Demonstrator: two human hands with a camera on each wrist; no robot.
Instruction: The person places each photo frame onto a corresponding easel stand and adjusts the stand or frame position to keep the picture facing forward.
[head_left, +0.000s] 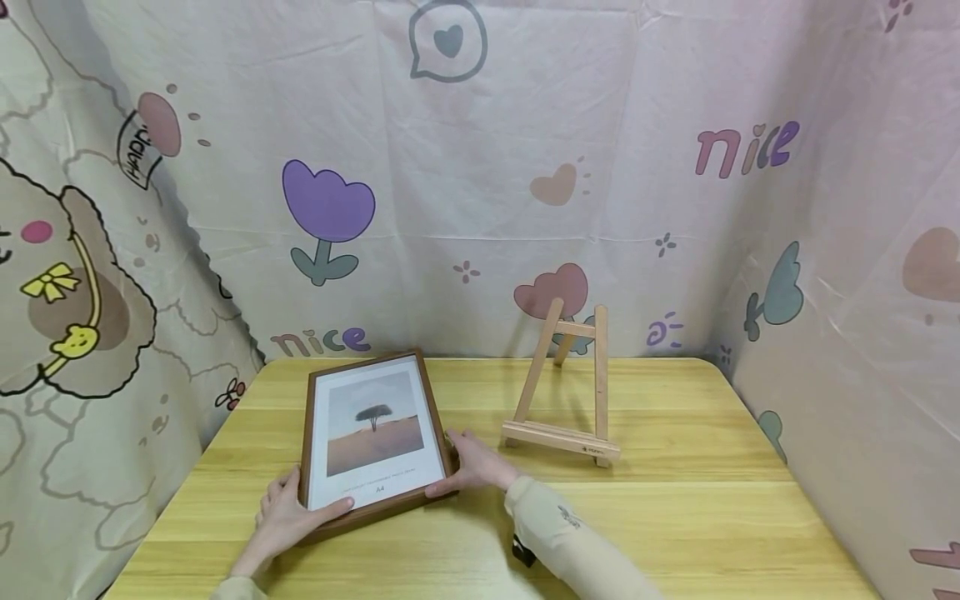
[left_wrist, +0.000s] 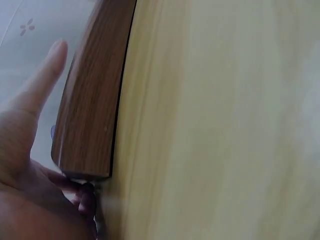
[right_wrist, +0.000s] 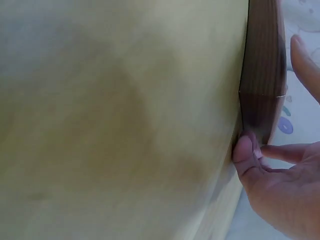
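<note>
A brown wooden picture frame [head_left: 375, 425] with a print of a lone tree lies on the left part of the table. At its near left corner, my left hand [head_left: 285, 512] grips it, thumb over the front edge and fingers round the side. My right hand [head_left: 476, 467] holds the near right corner likewise, thumb on the lower border. The left wrist view shows the brown edge [left_wrist: 92, 100] close to the tabletop, with curled fingers at the corner. In the right wrist view, fingertips [right_wrist: 244, 148] touch the corner low down near the table.
A small wooden easel [head_left: 561, 440] stands on the table right of the frame, its ledge facing me. The light wood table [head_left: 697, 500] meets patterned curtains [head_left: 465, 167] at the back and sides. A small black item [head_left: 522, 550] shows by the right sleeve.
</note>
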